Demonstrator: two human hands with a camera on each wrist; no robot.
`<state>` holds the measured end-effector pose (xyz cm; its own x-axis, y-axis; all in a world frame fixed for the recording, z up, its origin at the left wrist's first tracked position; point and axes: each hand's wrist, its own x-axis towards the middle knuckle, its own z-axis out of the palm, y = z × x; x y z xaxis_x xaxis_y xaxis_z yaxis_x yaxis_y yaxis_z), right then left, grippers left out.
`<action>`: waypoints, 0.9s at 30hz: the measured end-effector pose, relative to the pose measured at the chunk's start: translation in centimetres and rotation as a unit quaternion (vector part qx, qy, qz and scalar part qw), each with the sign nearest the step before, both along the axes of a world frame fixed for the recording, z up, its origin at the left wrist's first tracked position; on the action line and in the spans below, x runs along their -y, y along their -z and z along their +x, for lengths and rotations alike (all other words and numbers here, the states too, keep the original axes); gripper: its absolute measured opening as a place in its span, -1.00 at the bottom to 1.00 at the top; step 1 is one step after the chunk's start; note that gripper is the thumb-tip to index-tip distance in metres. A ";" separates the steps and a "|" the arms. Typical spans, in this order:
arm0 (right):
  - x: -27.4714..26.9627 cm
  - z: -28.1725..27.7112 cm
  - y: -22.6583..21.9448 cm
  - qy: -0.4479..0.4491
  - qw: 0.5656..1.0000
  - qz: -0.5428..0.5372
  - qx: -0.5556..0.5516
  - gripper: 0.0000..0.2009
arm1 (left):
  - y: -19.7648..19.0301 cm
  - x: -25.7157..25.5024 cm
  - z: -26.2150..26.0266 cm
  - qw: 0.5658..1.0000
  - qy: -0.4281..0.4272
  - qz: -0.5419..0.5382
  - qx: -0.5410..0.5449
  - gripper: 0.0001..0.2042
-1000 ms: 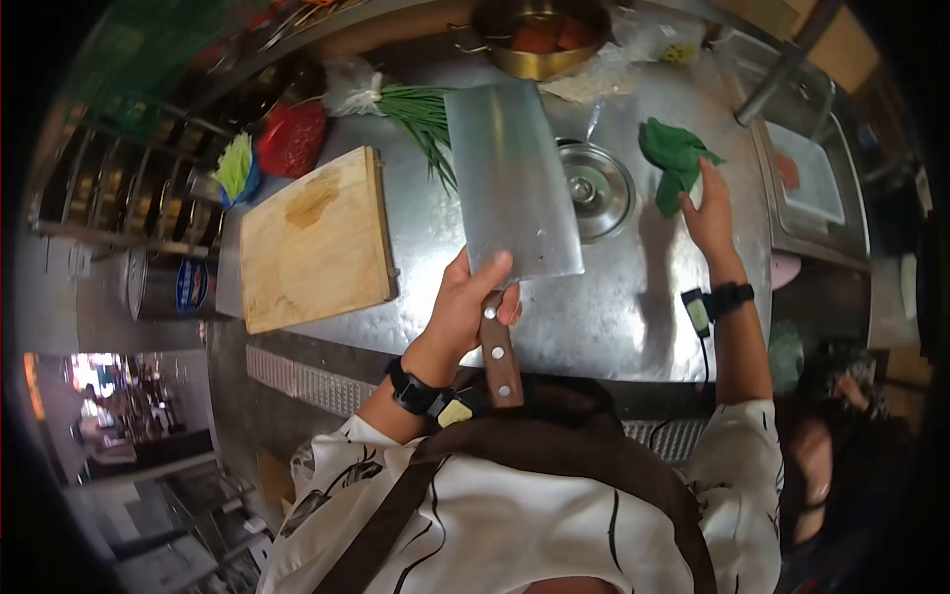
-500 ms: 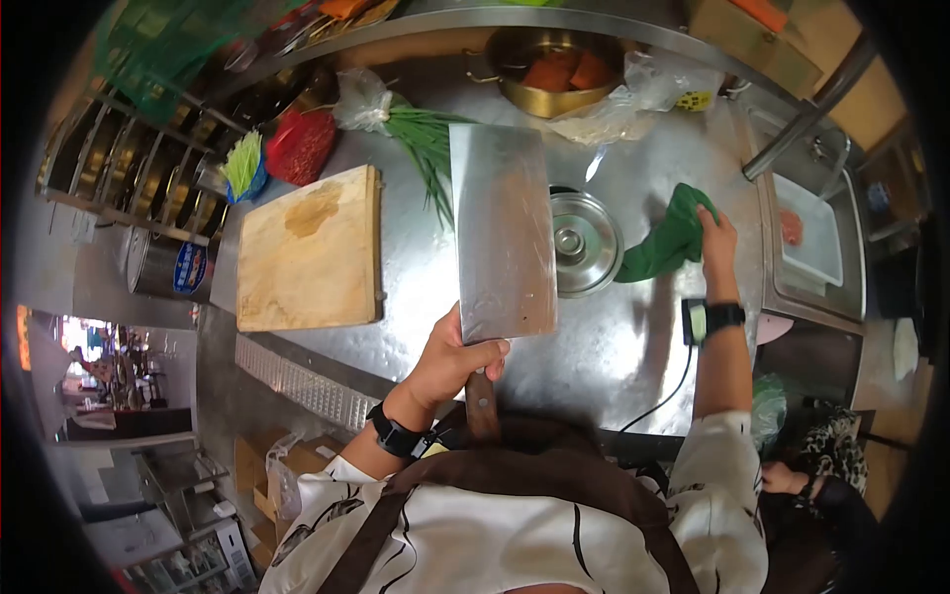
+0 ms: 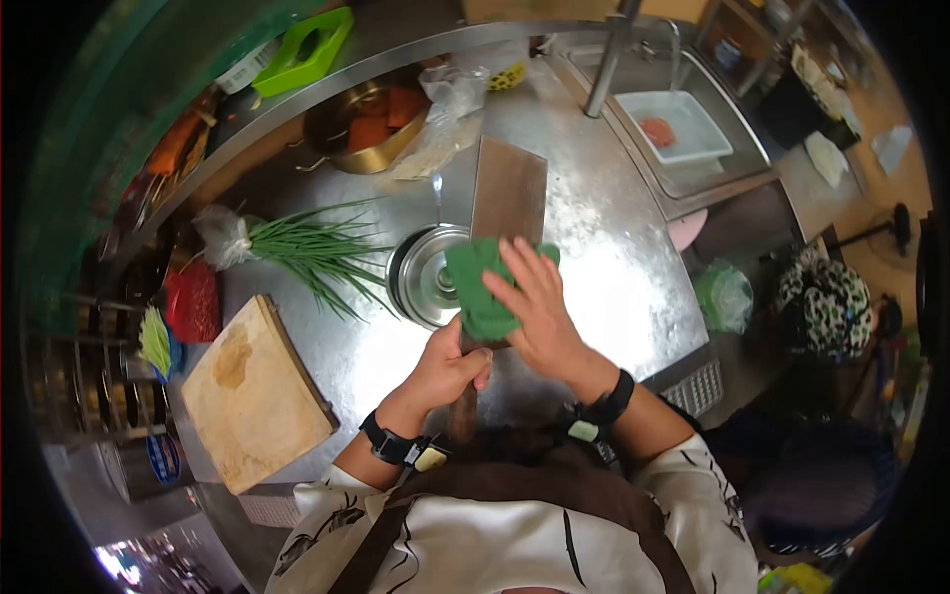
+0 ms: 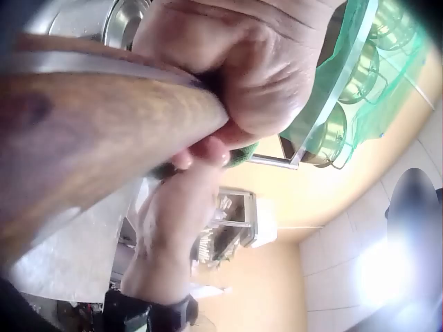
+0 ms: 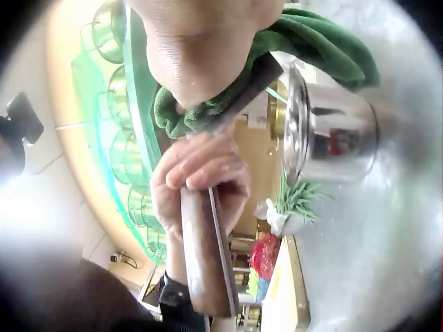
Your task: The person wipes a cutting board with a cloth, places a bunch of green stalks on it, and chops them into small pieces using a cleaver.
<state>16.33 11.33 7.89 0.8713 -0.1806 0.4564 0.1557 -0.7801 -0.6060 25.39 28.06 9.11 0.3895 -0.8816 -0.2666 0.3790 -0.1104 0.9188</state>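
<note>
A broad cleaver is held over the table, its blade pointing away from me. My left hand grips its wooden handle close to the blade, thumb along the top. Over the lower part of the blade lies a green cloth. My right hand presses on this cloth with its fingers extended and spread. Part of the cloth droops past the blade's edge in the right wrist view. Just beyond the cloth, a lidded steel pot stands partly covered by it in the head view.
A wooden cutting board lies at the left, with green stalks and a red bag behind it. A brass pot stands at the back. At the right, water runs into a white tub in the sink.
My right hand has brought the green cloth left from the table onto the cleaver blade, its fingers now spread over it. My left hand keeps gripping the handle. The head view has turned right.
</note>
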 end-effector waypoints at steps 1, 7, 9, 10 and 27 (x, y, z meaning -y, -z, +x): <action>0.7 0.4 -0.2 0.012 1.000 0.002 -0.001 -0.37 | -0.2 0.1 -0.3 1.000 0.012 0.002 -0.001 -0.60; 9.1 5.7 0.2 0.151 0.987 0.053 0.000 -0.43 | -0.7 -0.2 -0.8 0.997 0.078 0.005 0.005 -0.57; 9.6 6.0 0.7 0.169 0.980 0.107 -0.014 -0.43 | -0.9 -0.1 -0.6 0.996 0.082 0.018 0.011 -0.55; 9.0 5.9 0.8 0.153 0.986 0.061 0.006 -0.44 | -0.9 -0.2 -0.5 0.998 0.067 0.015 -0.005 -0.56; 7.0 -5.6 4.9 0.375 0.804 0.457 0.065 -0.65 | 0.2 -4.5 3.1 0.996 0.047 -0.005 -0.078 -0.71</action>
